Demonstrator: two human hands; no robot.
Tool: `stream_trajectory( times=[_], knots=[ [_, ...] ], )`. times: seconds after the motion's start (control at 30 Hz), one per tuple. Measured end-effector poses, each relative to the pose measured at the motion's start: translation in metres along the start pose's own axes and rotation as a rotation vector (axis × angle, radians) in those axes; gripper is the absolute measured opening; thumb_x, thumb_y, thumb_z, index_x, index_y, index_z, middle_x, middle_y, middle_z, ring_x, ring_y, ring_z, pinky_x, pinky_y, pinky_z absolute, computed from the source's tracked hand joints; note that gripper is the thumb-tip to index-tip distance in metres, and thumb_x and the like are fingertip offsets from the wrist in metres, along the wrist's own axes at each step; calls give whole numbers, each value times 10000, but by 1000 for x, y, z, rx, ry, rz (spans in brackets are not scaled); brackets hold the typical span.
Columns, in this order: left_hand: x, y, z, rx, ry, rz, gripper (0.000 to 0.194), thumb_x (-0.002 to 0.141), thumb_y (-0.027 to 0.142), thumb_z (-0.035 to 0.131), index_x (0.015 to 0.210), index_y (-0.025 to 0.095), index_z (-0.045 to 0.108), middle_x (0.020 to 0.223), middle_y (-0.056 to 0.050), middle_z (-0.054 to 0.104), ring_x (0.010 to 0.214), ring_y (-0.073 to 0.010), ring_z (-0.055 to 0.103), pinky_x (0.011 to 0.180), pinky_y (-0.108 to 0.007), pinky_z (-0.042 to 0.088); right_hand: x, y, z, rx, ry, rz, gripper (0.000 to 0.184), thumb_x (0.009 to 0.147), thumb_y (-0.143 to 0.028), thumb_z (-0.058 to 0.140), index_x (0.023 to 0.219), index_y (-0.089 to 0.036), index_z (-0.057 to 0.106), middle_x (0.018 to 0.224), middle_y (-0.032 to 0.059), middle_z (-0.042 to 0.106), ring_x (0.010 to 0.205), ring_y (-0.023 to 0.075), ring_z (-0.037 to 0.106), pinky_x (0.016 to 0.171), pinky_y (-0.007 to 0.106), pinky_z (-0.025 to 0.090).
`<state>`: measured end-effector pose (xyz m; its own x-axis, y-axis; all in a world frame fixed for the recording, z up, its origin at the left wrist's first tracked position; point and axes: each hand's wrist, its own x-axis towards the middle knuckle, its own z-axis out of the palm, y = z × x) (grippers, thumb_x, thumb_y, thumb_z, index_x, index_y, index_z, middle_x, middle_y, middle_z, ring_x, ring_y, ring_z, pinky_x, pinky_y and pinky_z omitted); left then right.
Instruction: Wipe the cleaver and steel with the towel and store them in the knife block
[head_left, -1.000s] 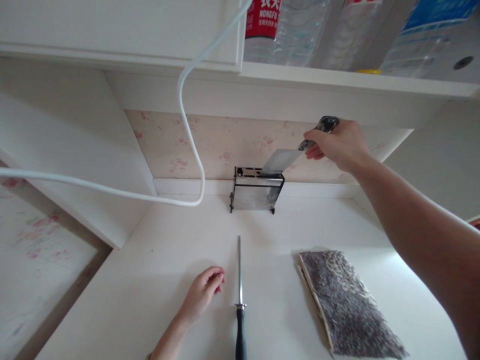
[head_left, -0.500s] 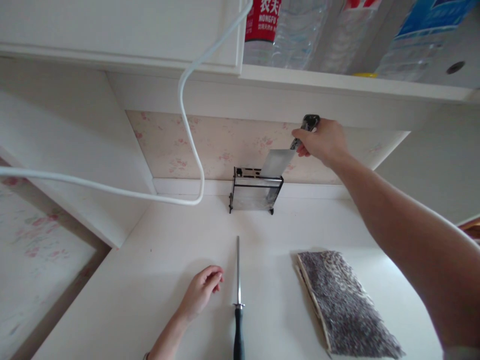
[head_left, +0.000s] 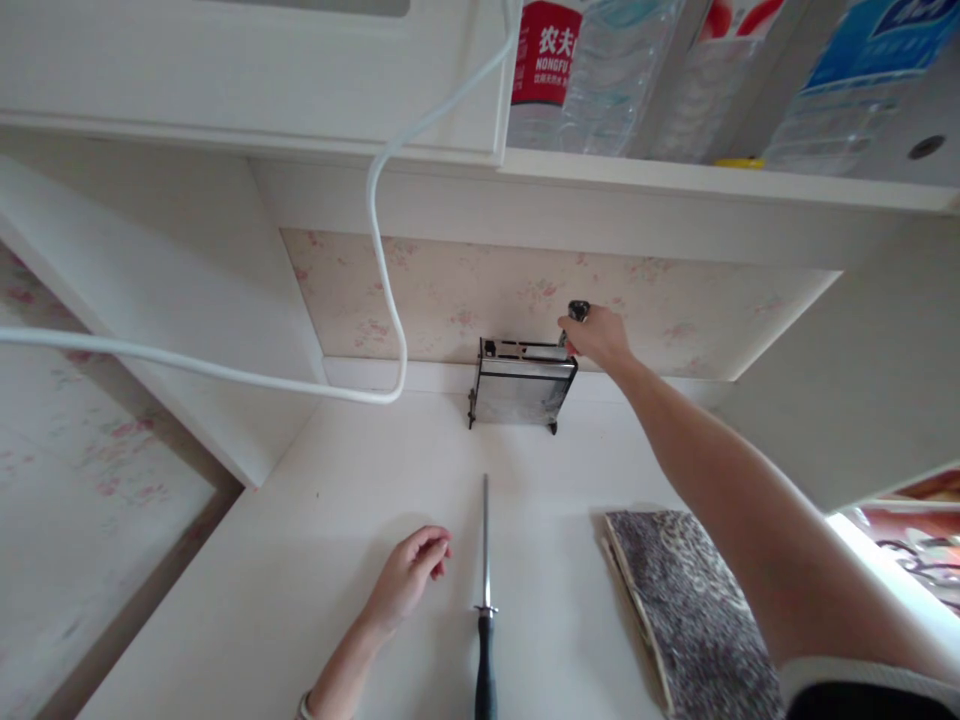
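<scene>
Gripping the knife (head_left: 577,311) by its dark, mottled handle, the right hand (head_left: 602,336) is up at the rack (head_left: 525,396), fingers closed narrow, right over the top edge at its right end! And look at the blade: nearly all of it is out of sight down in the rack, with just a pale strip of metal (head_left: 546,352) showing at the top. So the blade is in, or very close to it; whether it has reached the bottom, the view can't say. What remains undone is the release, for the fingers are around that handle.

Down to the left hand (head_left: 405,575), low over the tabletop (head_left: 375,450), fingers curled in, thumb tucked close, nothing visible in its grasp. Just beside it lies the sharpening rod (head_left: 486,560), black handle nearest the person, tip pointing at the rack, untouched by either hand. Out to the right, below the right forearm, there's the folded grey mat (head_left: 682,600). The rack itself stands at the back, close to the flowered wall (head_left: 450,290), while overhead a white cable (head_left: 388,290) loops down in front and clear bottles (head_left: 615,75) line the shelf (head_left: 675,178).
</scene>
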<state>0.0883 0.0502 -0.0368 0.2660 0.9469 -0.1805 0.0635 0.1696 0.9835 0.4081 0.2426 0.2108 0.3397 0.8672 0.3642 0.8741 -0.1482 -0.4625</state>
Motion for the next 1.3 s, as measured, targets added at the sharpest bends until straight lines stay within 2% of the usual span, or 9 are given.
stream_trajectory(
  times=[0.3,0.53,0.6,0.7,0.8,0.93,1.07,1.17,1.3],
  knots=[
    [-2,4,0,-43,0,-18,329,822,439,579,958,147,649,809,-44,645,655,-133,541,623,-256,422,-1,27,34,127,-105,74,325,786,-416,556,761,-112,668,541,67,628,585,175,632,659,293,506],
    [5,4,2,-40,6,-22,324,844,437,540,973,148,612,818,-42,622,628,-125,536,585,-246,424,-2,30,37,253,-165,129,364,764,-391,640,982,-100,640,618,72,670,492,146,616,538,261,514],
    [3,7,5,97,-13,18,317,878,433,485,985,155,597,863,-48,615,611,-119,530,579,-247,438,-4,30,34,284,-190,132,388,755,-397,669,1013,-110,635,633,73,676,480,146,614,505,259,513],
    [-9,21,15,438,-64,209,261,925,311,410,1069,195,594,1055,-75,583,731,-129,571,728,-276,489,-9,29,30,317,-209,128,461,763,-443,678,1075,-108,626,640,82,677,475,160,618,472,267,510],
    [-25,40,26,772,-232,383,400,895,107,358,1191,274,571,1223,-68,519,882,-140,591,855,-290,478,-19,31,25,352,-214,121,597,794,-513,641,1224,-106,562,648,87,680,475,171,621,453,272,506],
    [-39,56,32,1072,-509,523,589,783,-26,407,1212,349,559,1326,-8,505,1051,-190,575,912,-340,461,-46,42,20,479,-209,133,721,831,-588,561,1379,-142,416,665,81,686,457,176,618,420,265,485],
    [-42,57,29,1230,-686,623,498,779,5,502,1141,336,587,1349,26,527,1075,-210,567,918,-378,433,-92,71,18,622,-313,198,573,850,-569,535,1296,-212,483,665,44,686,455,163,620,425,251,481],
    [-42,54,29,1315,-745,716,320,813,94,580,1057,299,611,1237,22,603,980,-186,583,859,-347,427,-132,104,25,734,-417,294,483,834,-528,569,1191,-204,544,647,32,677,453,150,612,436,239,471],
    [-37,48,36,1397,-696,918,93,859,148,592,858,241,601,905,36,660,855,-159,579,746,-308,414,-186,153,47,873,-463,451,461,802,-522,597,1117,-188,564,653,27,672,459,135,588,449,234,444]
  ],
)
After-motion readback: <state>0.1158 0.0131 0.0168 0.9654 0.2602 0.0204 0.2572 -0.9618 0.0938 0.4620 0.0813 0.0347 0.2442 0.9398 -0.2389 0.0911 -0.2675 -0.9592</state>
